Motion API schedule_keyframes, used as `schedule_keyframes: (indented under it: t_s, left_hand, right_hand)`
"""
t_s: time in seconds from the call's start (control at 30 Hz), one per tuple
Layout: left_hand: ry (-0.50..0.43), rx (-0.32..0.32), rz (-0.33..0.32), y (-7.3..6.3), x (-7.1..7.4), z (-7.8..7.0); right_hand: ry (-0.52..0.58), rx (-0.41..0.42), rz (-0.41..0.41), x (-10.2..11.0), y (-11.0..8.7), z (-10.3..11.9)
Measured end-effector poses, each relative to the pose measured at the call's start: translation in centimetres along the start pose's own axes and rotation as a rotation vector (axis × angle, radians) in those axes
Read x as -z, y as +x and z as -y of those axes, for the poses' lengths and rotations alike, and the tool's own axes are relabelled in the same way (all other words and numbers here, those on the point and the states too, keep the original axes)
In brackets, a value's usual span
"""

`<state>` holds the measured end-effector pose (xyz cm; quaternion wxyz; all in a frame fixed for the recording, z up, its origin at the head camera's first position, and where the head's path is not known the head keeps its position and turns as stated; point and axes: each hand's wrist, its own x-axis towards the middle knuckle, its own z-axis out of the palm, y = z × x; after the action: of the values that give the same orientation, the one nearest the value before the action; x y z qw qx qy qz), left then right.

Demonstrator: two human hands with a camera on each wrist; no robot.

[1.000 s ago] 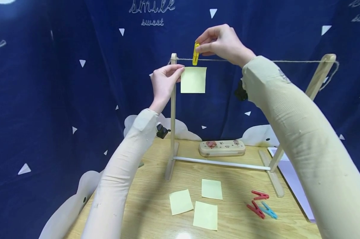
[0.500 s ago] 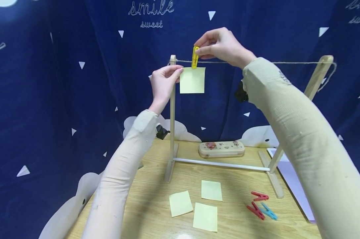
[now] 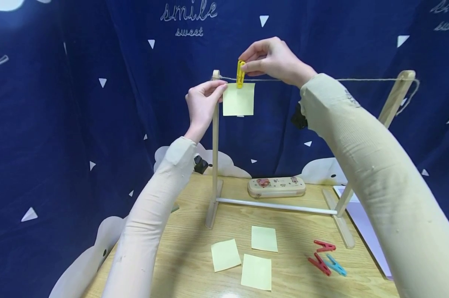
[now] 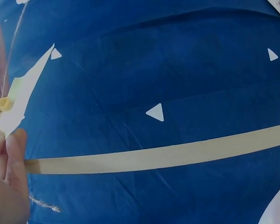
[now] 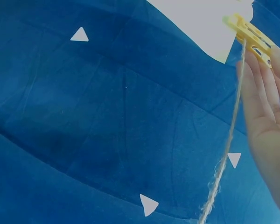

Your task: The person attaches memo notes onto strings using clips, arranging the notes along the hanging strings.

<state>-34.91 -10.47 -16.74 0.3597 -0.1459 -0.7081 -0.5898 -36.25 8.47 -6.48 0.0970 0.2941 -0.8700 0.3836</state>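
My left hand (image 3: 204,103) pinches the upper left corner of a pale yellow sticky note (image 3: 238,99), held up beside the left post of a wooden stand. Between thumb and fingers, my right hand (image 3: 274,60) holds a yellow clothespin (image 3: 240,74) upright, its lower tip overlapping the note's top edge. A twine line (image 3: 366,79) runs between the stand's posts and passes at the clothespin. In the right wrist view the twine (image 5: 233,121) meets the clothespin (image 5: 254,39) near its middle. The left wrist view shows the clothespin (image 4: 0,105) against the note (image 4: 25,95).
Three more sticky notes (image 3: 256,272) lie on the wooden table (image 3: 187,256). Two red clothespins (image 3: 319,264) and a blue one (image 3: 335,265) sit at the right. A pencil case (image 3: 276,187) stands behind the stand's white crossbar (image 3: 276,205). A lilac sheet (image 3: 369,236) lies at the right edge.
The right hand has lowered the yellow clothespin and shifted it slightly left, from above the note onto its top edge. The left hand has kept its pinch on the note.
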Motion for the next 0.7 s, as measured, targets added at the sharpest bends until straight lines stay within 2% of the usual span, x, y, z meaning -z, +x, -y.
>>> schedule_keyframes:
  t_s: [0.37, 0.7]
  left_hand:
    - [0.022, -0.003, -0.001, 0.04, -0.03, 0.11]
    - [0.020, -0.012, -0.011, 0.16, -0.06, 0.03]
  right_hand:
    - [-0.010, -0.021, 0.009, -0.01, -0.21, 0.16]
    - [-0.069, -0.014, 0.008, -0.27, -0.29, 0.37]
